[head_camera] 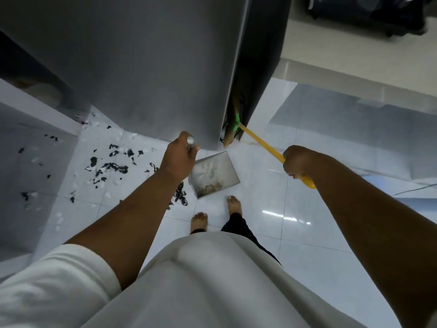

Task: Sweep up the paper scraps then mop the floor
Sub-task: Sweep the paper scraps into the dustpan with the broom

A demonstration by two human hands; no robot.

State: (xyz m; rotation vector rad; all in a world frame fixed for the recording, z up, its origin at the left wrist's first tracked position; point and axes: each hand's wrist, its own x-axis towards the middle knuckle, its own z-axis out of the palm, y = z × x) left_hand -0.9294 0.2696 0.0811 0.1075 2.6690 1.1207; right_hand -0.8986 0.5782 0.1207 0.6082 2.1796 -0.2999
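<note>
My left hand grips the silver handle of a metal dustpan, whose pan hangs just above the white floor and holds some brownish dirt. My right hand grips the yellow handle of a broom. The broom's head, bound with a green band, sticks into the dark gap beside the grey cabinet and is partly hidden. Black and white paper scraps lie scattered on the tiles to the left of the dustpan; more scraps lie under my left forearm.
A tall grey cabinet stands right in front of me. A low white ledge runs along the left. My bare feet stand on the glossy white tiles just behind the dustpan. A raised step lies at the far right.
</note>
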